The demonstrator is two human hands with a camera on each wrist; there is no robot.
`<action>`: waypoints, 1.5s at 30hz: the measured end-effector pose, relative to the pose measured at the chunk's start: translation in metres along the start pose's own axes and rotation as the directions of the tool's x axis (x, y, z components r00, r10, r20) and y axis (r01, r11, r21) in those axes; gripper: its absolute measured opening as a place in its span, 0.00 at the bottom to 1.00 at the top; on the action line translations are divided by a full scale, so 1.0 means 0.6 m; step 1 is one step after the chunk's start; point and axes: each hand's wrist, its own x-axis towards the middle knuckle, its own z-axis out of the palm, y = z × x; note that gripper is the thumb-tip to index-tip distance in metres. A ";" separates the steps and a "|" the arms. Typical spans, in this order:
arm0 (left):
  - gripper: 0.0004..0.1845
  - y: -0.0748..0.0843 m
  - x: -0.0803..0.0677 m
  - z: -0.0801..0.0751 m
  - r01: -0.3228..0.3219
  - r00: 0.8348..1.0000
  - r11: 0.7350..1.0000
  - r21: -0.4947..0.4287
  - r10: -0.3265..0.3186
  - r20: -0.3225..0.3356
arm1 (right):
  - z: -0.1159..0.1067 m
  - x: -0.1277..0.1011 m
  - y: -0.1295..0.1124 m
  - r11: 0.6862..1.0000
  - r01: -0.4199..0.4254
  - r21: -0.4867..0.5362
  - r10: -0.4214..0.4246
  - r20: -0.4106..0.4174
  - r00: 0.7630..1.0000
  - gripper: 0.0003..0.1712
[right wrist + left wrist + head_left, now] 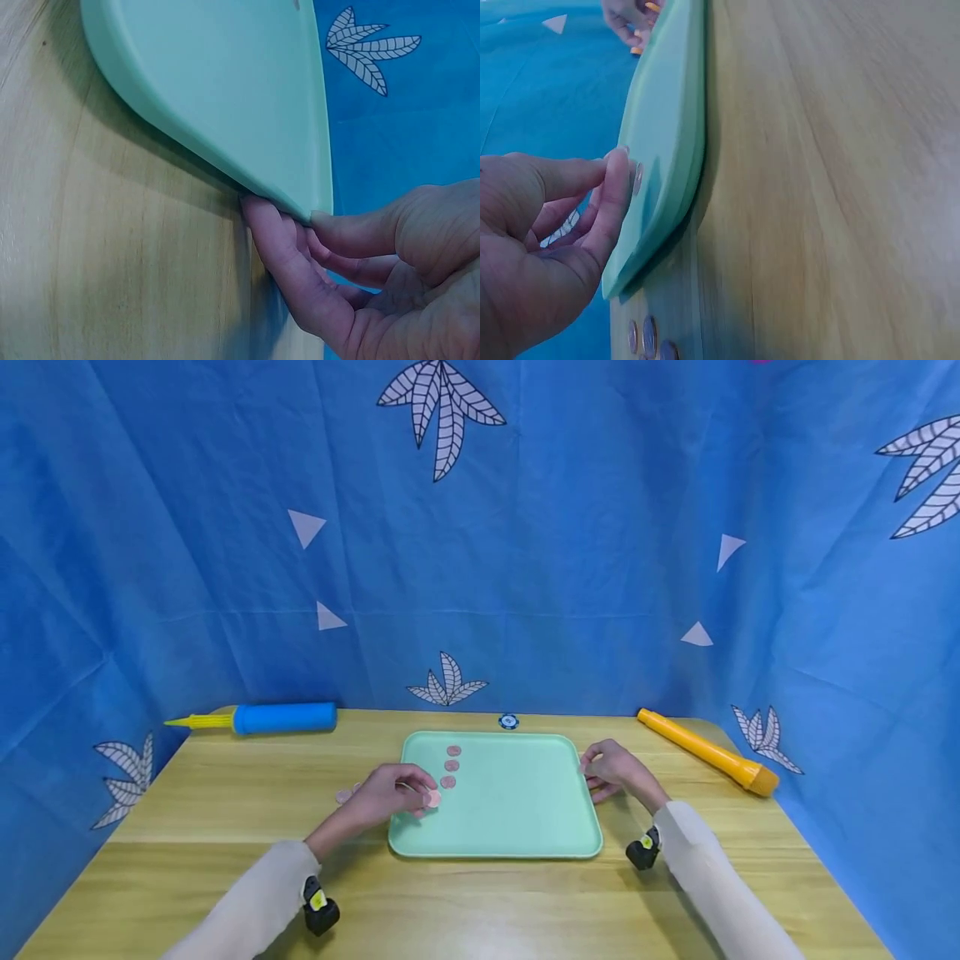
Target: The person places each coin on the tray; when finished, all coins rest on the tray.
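Observation:
A mint-green tray [517,827] lies on the wooden table. A short column of pinkish coins [451,766] lies near its left edge. My left hand [393,793] reaches over that left rim and pinches one more coin [432,798] at its fingertips, low over the tray; in the left wrist view the coin [637,180] shows beside my finger [615,202] against the tray [671,112]. My right hand [611,770] grips the tray's right rim, fingers [281,251] under the edge [300,172] and the thumb on top.
More coins [345,794] lie on the table left of the tray, also seen as coins [649,339] in the left wrist view. At the back left lies a blue pump [281,718], at the back right a yellow-orange tube [705,752], and behind the tray a small blue chip [508,721]. Blue cloth walls surround the table.

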 end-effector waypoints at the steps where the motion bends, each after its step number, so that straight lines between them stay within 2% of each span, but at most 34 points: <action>1: 0.10 0.000 0.003 0.004 -0.013 1.000 1.000 0.007 0.013 0.001 | 0.000 0.000 0.000 1.000 -0.004 0.000 0.004 -0.003 1.000 0.05; 7: 0.05 -0.003 0.016 0.027 -0.036 0.999 0.999 0.038 0.035 0.009 | -0.002 -0.001 0.001 1.000 -0.005 0.016 0.005 0.003 1.000 0.05; 11: 0.04 -0.008 0.022 0.036 -0.010 1.000 0.999 0.049 0.011 -0.023 | -0.003 0.000 0.003 1.000 -0.004 0.004 0.004 0.009 1.000 0.06; 19: 0.05 -0.012 0.029 0.046 0.032 0.993 0.991 0.128 -0.017 -0.113 | -0.004 0.003 0.004 1.000 -0.012 -0.025 0.012 0.002 1.000 0.06; 26: 0.08 -0.003 0.033 0.055 0.115 0.982 0.986 0.120 -0.095 -0.162 | -0.001 0.004 0.003 1.000 -0.001 -0.029 0.001 -0.003 1.000 0.04; 39: 0.10 0.000 0.035 0.051 0.168 0.975 0.976 0.135 -0.144 -0.169 | -0.006 0.005 0.001 1.000 0.005 -0.003 -0.005 0.034 0.999 0.06; 45: 0.11 0.001 0.036 0.053 0.183 0.972 0.973 0.140 -0.159 -0.172 | -0.005 0.003 0.004 1.000 0.002 -0.005 -0.002 0.020 1.000 0.06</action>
